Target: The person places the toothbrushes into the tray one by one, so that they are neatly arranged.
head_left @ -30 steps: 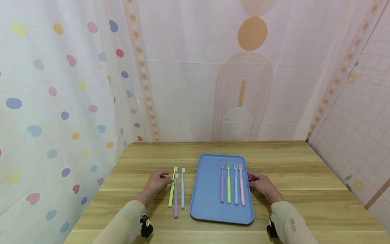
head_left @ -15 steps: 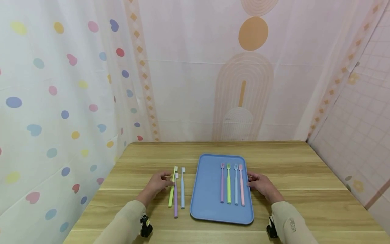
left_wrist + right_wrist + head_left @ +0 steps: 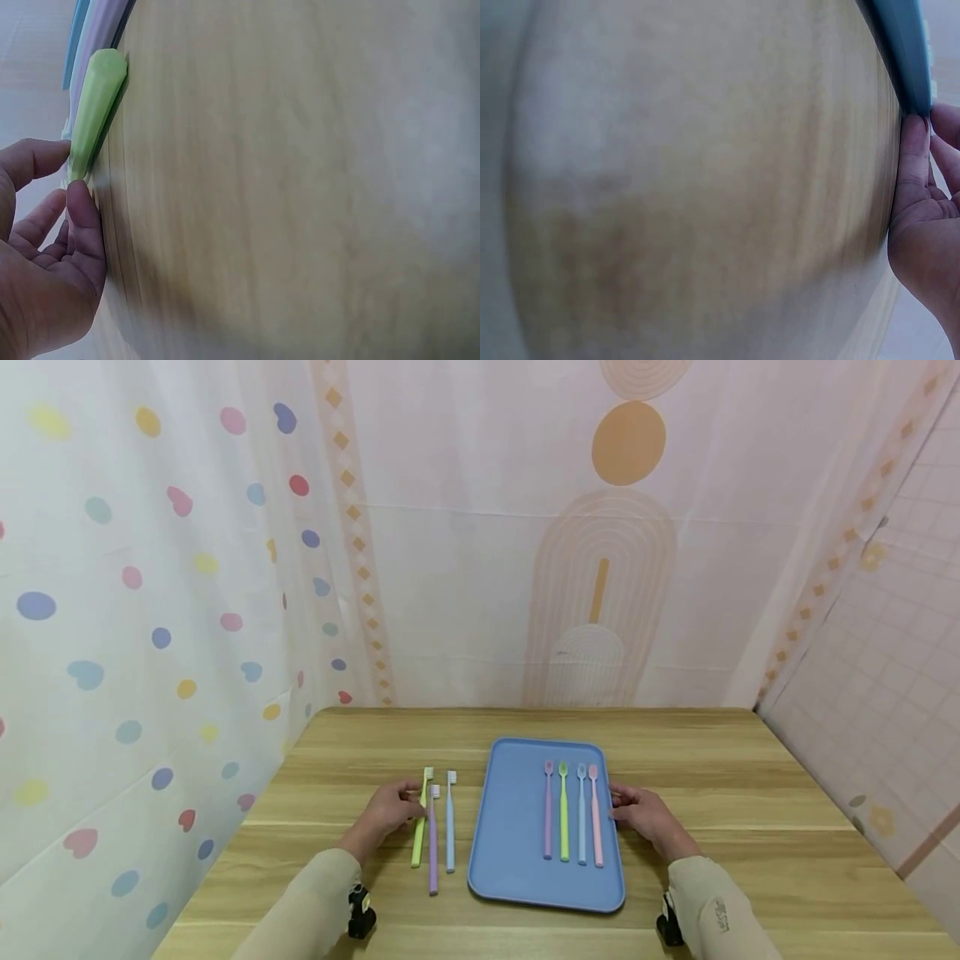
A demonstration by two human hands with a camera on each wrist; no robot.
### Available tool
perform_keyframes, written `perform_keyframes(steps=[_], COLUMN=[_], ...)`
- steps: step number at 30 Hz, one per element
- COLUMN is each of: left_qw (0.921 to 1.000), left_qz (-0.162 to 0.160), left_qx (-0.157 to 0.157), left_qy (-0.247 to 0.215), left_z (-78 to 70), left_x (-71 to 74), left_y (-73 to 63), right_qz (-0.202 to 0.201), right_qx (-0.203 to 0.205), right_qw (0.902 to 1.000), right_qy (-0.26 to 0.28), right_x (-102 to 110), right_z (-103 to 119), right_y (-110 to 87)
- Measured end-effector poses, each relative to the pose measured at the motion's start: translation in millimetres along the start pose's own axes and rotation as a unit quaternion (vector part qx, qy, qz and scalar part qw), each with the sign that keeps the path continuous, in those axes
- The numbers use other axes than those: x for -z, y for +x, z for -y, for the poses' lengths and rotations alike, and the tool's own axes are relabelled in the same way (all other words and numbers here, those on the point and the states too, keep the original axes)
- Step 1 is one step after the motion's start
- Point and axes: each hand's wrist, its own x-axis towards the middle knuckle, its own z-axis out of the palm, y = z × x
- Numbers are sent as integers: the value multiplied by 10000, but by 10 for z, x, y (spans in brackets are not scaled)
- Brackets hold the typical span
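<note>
At the left of the table, my left hand pinches a light green toothbrush around its upper handle. The left wrist view shows thumb and fingertips meeting at the green handle. Just right of it lie a purple toothbrush and a light blue toothbrush, bristles away from me. A blue tray stands in the middle, and my right hand grips its right rim. In the right wrist view, the thumb and fingers lie about the tray edge.
On the tray's right half, a purple toothbrush, a green one, a blue one and a pink one lie side by side. The wooden table ends at a patterned curtain behind.
The left fingers have closed on the green toothbrush, and its head has shifted slightly left, apart from the purple one. My right hand and the tray have stayed put.
</note>
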Motion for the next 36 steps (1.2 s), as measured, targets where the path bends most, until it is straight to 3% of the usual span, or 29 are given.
perform_keyframes(steps=[6,15,22,36], left_qw=[9999,9999,9999,9984], left_qz=[53,29,57,-269], left_qx=[-108,72,27,56], left_qy=[58,94,121,490], left_z=[-8,-12,-10,-37], left_x=[11,35,30,-23], left_y=[-10,-15,-35,-65], right_qz=[-10,-21,-16,85], right_qx=[0,1,-17,194], right_qw=[10000,9999,9994,9996], right_qy=[-77,-160,-356,-196], right_x=[0,10,14,31], right_z=[9,26,36,25], right_y=[-9,-35,-37,-53])
